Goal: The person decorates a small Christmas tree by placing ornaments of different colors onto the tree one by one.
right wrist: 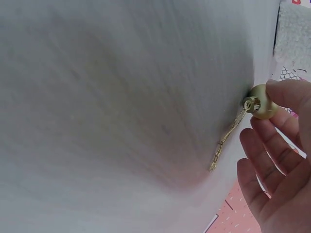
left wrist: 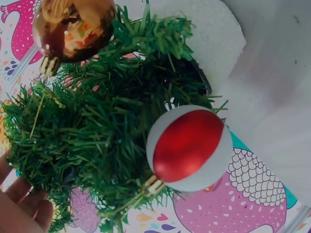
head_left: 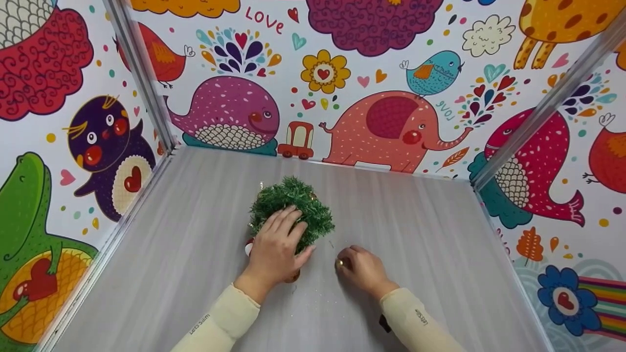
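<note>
A small green artificial Christmas tree with a fluffy white base is in front of me. My left hand rests over its branches, fingers stretched out and thumb apart. In the left wrist view, a red-and-white bauble and a shiny gold bauble hang on the tree. To the right of the tree, my right hand pinches a small gold bauble between thumb and fingertips, close over the table. A gold string loop trails from the bauble's cap.
The grey wood-grain table carries scattered specks of glitter near the tree. Panels printed with cartoon animals enclose the back and both sides, joined by metal corner posts.
</note>
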Available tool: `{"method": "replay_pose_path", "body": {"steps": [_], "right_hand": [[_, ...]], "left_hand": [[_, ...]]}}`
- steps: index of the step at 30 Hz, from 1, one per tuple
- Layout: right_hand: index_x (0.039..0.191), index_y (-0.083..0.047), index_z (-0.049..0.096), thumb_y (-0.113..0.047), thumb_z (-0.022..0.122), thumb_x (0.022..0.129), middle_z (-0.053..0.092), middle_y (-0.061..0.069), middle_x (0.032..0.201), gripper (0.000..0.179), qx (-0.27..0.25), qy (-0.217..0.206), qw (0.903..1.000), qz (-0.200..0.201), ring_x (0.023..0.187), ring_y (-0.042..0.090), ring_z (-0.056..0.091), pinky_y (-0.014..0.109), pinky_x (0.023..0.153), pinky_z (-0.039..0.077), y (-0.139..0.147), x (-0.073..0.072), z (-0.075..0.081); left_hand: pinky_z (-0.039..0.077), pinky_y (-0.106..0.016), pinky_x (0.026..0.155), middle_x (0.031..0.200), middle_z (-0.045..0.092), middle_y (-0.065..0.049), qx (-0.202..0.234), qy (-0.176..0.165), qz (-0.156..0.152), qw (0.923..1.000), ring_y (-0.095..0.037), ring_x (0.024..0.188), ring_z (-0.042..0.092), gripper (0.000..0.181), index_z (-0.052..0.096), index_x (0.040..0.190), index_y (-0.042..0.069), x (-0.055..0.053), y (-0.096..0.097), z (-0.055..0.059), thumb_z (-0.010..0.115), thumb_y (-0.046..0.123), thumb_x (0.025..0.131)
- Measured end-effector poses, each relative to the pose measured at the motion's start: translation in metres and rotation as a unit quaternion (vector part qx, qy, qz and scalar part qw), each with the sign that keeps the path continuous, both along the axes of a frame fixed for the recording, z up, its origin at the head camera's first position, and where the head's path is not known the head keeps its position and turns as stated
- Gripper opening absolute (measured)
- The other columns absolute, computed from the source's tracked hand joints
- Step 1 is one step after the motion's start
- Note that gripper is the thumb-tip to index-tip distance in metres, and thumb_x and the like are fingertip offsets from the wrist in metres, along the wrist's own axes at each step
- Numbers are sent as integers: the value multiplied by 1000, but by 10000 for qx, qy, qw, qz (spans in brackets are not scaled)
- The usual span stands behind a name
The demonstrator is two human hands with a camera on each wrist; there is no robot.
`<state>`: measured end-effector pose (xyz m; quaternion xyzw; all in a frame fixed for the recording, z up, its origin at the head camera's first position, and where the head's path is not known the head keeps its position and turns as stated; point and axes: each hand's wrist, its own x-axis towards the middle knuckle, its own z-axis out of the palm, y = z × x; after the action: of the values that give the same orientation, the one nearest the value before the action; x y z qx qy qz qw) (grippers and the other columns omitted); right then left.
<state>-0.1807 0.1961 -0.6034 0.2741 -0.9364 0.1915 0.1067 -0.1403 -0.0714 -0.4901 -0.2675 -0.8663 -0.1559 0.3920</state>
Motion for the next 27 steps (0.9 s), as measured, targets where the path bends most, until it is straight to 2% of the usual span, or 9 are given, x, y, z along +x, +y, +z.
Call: {"method": "replay_pose_path", "body": {"steps": [8,14,20,27], "right_hand": [[93,-16,71,-20,76,86,61,-7,87,10,41,-91,9999,-70,74,9,58,33,65,52,-1,1,0],[94,-16,72,-21,76,86,62,-7,88,10,13,-116,9999,-72,76,9,59,33,66,53,-1,0,1],[93,-16,71,-18,77,85,63,-6,88,10,30,16,10000,-5,76,11,61,35,66,54,0,-1,1],[92,-15,71,-18,77,85,63,-6,87,10,52,-31,10000,-32,76,11,60,35,67,53,1,-2,-1]], "left_hand": [[39,-44,108,138,55,-16,192,-58,168,9997,-32,128,51,58,62,130,4,2,2,-1,77,31,81],[42,-49,104,136,57,-16,335,-91,485,9982,-34,129,50,56,61,129,4,3,3,-2,74,31,81],[41,-48,105,131,59,-15,335,-211,485,9980,-33,127,51,57,58,130,3,3,4,-2,71,30,82],[40,-47,106,128,61,-13,190,-242,507,9982,-33,123,53,67,53,139,3,5,2,0,70,28,79]]}}
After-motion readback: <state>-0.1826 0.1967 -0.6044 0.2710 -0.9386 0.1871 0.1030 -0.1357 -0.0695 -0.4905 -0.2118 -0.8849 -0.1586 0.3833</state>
